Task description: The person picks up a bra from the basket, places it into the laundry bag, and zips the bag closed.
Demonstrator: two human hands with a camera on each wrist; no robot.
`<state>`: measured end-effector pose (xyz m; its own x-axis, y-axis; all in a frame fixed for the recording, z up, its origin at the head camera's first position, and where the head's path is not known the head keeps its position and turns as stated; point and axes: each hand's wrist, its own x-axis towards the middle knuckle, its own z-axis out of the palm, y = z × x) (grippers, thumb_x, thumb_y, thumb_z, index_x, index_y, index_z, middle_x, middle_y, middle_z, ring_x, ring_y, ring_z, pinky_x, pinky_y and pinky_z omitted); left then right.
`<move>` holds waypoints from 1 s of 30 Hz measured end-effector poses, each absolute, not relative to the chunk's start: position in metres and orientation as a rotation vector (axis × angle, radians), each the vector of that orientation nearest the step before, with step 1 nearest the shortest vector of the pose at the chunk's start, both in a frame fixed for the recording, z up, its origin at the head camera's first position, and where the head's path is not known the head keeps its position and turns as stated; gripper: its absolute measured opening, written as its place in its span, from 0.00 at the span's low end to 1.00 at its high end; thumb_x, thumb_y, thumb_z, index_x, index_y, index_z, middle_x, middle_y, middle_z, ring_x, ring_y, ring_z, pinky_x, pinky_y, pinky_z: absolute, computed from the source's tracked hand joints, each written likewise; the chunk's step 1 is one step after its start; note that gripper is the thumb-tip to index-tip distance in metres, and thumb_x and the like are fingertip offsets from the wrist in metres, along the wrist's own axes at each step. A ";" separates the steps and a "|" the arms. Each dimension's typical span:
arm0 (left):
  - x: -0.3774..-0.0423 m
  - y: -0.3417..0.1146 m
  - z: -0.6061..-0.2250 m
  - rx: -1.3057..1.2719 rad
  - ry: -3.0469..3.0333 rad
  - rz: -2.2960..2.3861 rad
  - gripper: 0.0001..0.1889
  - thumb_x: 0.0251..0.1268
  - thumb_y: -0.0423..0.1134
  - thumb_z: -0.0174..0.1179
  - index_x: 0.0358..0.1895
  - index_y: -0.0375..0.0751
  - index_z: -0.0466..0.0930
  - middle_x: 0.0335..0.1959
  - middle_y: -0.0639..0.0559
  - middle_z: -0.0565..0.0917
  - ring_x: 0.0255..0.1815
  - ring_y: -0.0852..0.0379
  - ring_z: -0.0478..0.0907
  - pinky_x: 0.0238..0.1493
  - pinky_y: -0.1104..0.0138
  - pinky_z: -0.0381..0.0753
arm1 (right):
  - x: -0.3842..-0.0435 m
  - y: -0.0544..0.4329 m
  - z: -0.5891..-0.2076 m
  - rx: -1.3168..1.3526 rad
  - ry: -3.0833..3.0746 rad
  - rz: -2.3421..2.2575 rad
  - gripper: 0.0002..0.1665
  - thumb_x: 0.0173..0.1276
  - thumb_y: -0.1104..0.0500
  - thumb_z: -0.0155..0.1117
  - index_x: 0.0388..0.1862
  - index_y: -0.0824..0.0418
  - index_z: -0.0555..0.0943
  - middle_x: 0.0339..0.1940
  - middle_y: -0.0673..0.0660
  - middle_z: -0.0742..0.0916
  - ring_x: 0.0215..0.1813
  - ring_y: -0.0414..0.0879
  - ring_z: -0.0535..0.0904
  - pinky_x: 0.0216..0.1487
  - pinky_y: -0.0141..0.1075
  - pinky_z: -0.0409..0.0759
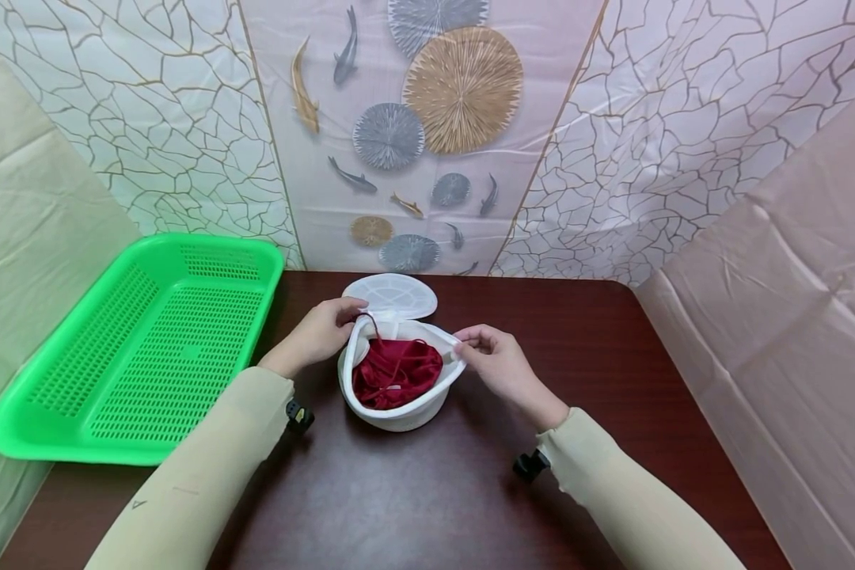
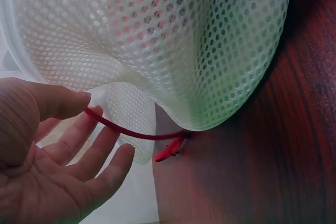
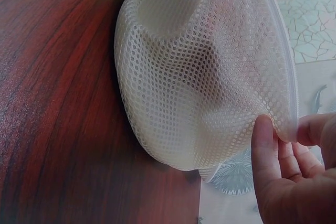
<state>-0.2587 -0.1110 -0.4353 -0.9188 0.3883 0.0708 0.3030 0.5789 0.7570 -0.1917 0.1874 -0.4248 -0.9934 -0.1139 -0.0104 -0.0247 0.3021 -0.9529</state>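
A white mesh laundry bag (image 1: pixel 399 421) stands on the table with its round lid (image 1: pixel 390 294) folded back behind it. Inside lies a bunched dark red garment (image 1: pixel 397 372) with thin straps. At the bag's left side, my left hand (image 1: pixel 319 331) pinches a red strap (image 2: pixel 134 135) between thumb and finger; the strap hangs outside the mesh in the left wrist view. My right hand (image 1: pixel 502 368) pinches the bag's rim on the right, pulling it into a corner. In the right wrist view, thumb and fingers grip the mesh edge (image 3: pixel 281 121).
A large green plastic basket (image 1: pixel 274 289) with slotted sides sits left of the bag, close to my left forearm. The dark wood-grain table (image 1: pixel 413 507) ends at a patterned backdrop (image 1: pixel 256 158) behind, and pale cloth panels (image 1: pixel 791 317) rise at both sides.
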 end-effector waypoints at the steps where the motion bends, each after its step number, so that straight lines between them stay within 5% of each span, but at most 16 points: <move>1: -0.259 -0.111 -0.437 0.595 2.713 1.259 0.18 0.66 0.26 0.55 0.59 0.33 0.76 0.52 0.39 0.81 0.54 0.45 0.77 0.58 0.54 0.73 | -0.192 0.187 -0.425 -0.137 2.475 -1.806 0.10 0.67 0.64 0.63 0.46 0.66 0.82 0.35 0.62 0.84 0.33 0.46 0.78 0.32 0.31 0.80; 8: -0.256 -0.119 -0.436 0.533 2.755 1.250 0.11 0.65 0.29 0.57 0.50 0.36 0.80 0.36 0.45 0.82 0.39 0.50 0.77 0.43 0.59 0.76 | -0.192 0.187 -0.425 -0.140 2.470 -1.813 0.10 0.67 0.65 0.63 0.46 0.66 0.82 0.35 0.61 0.84 0.33 0.46 0.79 0.33 0.32 0.80; 17: -0.250 -0.136 -0.412 0.458 2.800 1.297 0.10 0.67 0.32 0.58 0.49 0.37 0.81 0.38 0.45 0.83 0.41 0.49 0.78 0.41 0.58 0.75 | -0.193 0.187 -0.425 -0.121 2.475 -1.801 0.10 0.67 0.64 0.64 0.46 0.66 0.82 0.36 0.62 0.84 0.34 0.46 0.79 0.34 0.34 0.81; 30: -0.232 -0.133 -0.371 0.515 2.773 1.487 0.09 0.65 0.33 0.61 0.47 0.43 0.82 0.35 0.47 0.83 0.31 0.49 0.80 0.31 0.62 0.78 | -0.192 0.184 -0.424 -0.127 2.469 -1.822 0.10 0.66 0.65 0.64 0.46 0.67 0.82 0.35 0.61 0.84 0.33 0.44 0.78 0.34 0.36 0.81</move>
<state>-0.2321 -0.1334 -0.3714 -0.9467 0.2591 0.1912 0.3026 0.5131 0.8032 -0.1922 0.1839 -0.4235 -0.9941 -0.1084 -0.0075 -0.0249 0.2937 -0.9556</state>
